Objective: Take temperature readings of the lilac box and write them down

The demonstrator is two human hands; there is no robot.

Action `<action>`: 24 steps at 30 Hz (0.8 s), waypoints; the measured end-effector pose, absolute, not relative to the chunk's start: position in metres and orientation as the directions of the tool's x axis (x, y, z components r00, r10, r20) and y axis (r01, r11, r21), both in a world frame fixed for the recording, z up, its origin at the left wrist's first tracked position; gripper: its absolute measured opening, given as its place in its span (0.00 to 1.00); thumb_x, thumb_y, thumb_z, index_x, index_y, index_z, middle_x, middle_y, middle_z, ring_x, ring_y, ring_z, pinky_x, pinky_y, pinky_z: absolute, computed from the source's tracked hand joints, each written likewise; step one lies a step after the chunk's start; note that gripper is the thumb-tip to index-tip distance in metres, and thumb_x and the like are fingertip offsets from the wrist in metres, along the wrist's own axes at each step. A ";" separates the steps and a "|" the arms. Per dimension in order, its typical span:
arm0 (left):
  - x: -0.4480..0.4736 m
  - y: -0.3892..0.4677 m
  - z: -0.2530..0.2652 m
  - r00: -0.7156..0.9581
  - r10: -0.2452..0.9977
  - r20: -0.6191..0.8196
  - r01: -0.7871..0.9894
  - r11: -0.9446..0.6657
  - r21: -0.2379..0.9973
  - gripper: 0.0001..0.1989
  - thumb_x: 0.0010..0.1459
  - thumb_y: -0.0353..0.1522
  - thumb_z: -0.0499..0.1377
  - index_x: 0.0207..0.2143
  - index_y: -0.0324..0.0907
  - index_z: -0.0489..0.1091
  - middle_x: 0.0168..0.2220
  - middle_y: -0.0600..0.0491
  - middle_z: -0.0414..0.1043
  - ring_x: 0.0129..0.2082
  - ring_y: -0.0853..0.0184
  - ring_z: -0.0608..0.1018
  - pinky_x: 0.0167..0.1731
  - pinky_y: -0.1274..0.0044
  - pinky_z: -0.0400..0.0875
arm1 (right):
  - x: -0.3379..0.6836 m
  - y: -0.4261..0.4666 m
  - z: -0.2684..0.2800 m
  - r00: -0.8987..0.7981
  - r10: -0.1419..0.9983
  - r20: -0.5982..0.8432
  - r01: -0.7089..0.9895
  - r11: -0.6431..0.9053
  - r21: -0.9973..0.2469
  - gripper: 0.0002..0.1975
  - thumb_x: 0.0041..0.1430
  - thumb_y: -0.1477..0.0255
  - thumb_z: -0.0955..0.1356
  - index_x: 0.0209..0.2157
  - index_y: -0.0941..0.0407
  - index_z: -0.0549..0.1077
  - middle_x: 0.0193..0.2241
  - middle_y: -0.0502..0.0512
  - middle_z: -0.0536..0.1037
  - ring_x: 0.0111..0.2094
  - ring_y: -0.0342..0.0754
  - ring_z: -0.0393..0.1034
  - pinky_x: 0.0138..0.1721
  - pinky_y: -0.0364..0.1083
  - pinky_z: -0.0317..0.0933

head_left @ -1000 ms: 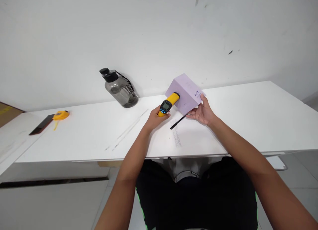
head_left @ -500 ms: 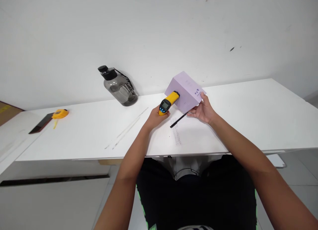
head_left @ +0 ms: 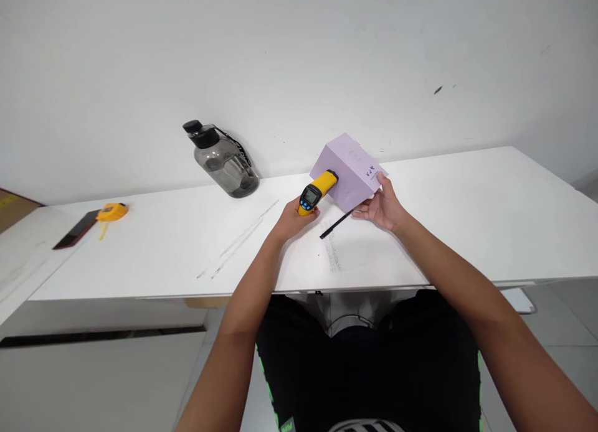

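Note:
My left hand (head_left: 290,220) grips a yellow infrared thermometer (head_left: 316,192) with a lit screen, its nose against the side of a lilac box (head_left: 349,170). My right hand (head_left: 382,209) holds that box by its near right corner, tilted up off the white table (head_left: 467,214). A black pen (head_left: 337,224) lies on the table just below the box, between my two hands. Faint writing marks the table surface near the pen.
A dark translucent water bottle (head_left: 223,160) leans against the wall at the back. Far left lie a yellow tape measure (head_left: 111,212) and a dark phone (head_left: 76,230). A thin clear rod (head_left: 243,238) lies left of my left hand.
Both hands, the thermometer and the box keep their pose; only the camera view has shifted slightly.

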State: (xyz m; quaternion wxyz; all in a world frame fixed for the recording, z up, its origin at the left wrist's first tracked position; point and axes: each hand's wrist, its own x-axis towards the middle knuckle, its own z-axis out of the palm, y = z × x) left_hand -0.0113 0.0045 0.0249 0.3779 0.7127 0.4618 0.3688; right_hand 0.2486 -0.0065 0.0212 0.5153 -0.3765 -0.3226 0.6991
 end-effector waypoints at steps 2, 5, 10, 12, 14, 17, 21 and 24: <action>-0.011 0.005 0.024 0.301 0.936 0.180 0.374 -0.290 0.881 0.12 0.48 0.37 0.64 0.33 0.41 0.70 0.34 0.54 0.74 0.34 0.67 0.74 0.39 0.73 0.71 | 0.248 -0.007 0.021 -0.187 0.963 -0.195 -0.474 -0.262 -0.841 0.36 0.51 0.38 0.63 0.52 0.48 0.62 0.37 0.58 0.73 0.36 0.54 0.75 0.33 0.54 0.77; -0.012 0.005 0.023 0.302 0.935 0.184 0.374 -0.294 0.880 0.12 0.48 0.37 0.64 0.33 0.41 0.70 0.34 0.54 0.73 0.34 0.67 0.74 0.39 0.73 0.71 | 0.248 -0.007 0.023 -0.190 0.962 -0.195 -0.466 -0.264 -0.844 0.36 0.51 0.38 0.63 0.52 0.48 0.62 0.37 0.58 0.74 0.36 0.54 0.75 0.33 0.53 0.76; -0.012 0.006 0.022 0.299 0.936 0.184 0.394 -0.297 0.870 0.11 0.49 0.37 0.64 0.33 0.41 0.70 0.33 0.54 0.73 0.33 0.67 0.74 0.38 0.73 0.71 | 0.248 -0.008 0.023 -0.186 0.962 -0.199 -0.466 -0.265 -0.844 0.36 0.51 0.38 0.64 0.52 0.48 0.63 0.37 0.58 0.74 0.37 0.55 0.75 0.32 0.54 0.76; -0.013 0.006 0.022 0.307 0.933 0.186 0.393 -0.302 0.869 0.11 0.48 0.37 0.63 0.32 0.41 0.69 0.33 0.55 0.73 0.33 0.68 0.74 0.37 0.74 0.71 | 0.248 -0.008 0.023 -0.185 0.962 -0.201 -0.466 -0.266 -0.844 0.36 0.51 0.38 0.64 0.52 0.48 0.63 0.37 0.58 0.74 0.36 0.54 0.75 0.32 0.53 0.76; -0.013 0.006 0.022 0.311 0.931 0.190 0.396 -0.308 0.865 0.10 0.48 0.36 0.63 0.32 0.41 0.69 0.32 0.55 0.72 0.32 0.68 0.73 0.36 0.74 0.70 | 0.248 -0.008 0.023 -0.184 0.963 -0.198 -0.466 -0.263 -0.845 0.36 0.51 0.38 0.64 0.52 0.49 0.64 0.36 0.58 0.74 0.35 0.53 0.75 0.33 0.53 0.76; -0.013 0.006 0.022 0.311 0.931 0.193 0.411 -0.315 0.855 0.10 0.48 0.36 0.63 0.32 0.41 0.69 0.31 0.56 0.72 0.32 0.68 0.73 0.36 0.74 0.70 | 0.249 -0.008 0.022 -0.190 0.963 -0.190 -0.458 -0.258 -0.851 0.36 0.51 0.38 0.63 0.52 0.49 0.64 0.37 0.59 0.75 0.36 0.54 0.75 0.33 0.53 0.77; -0.012 0.006 0.022 0.310 0.929 0.204 0.424 -0.327 0.845 0.11 0.48 0.36 0.63 0.33 0.41 0.69 0.32 0.56 0.72 0.32 0.68 0.73 0.37 0.74 0.71 | 0.249 -0.008 0.022 -0.187 0.964 -0.186 -0.460 -0.254 -0.851 0.36 0.51 0.38 0.64 0.53 0.48 0.64 0.39 0.59 0.75 0.38 0.55 0.76 0.33 0.53 0.77; -0.011 0.006 0.021 0.296 0.932 0.208 0.418 -0.322 0.849 0.11 0.49 0.36 0.63 0.34 0.41 0.69 0.33 0.55 0.73 0.33 0.68 0.74 0.37 0.74 0.72 | 0.249 -0.008 0.021 -0.182 0.964 -0.192 -0.461 -0.256 -0.849 0.38 0.50 0.37 0.64 0.54 0.48 0.64 0.39 0.60 0.75 0.38 0.55 0.76 0.34 0.54 0.77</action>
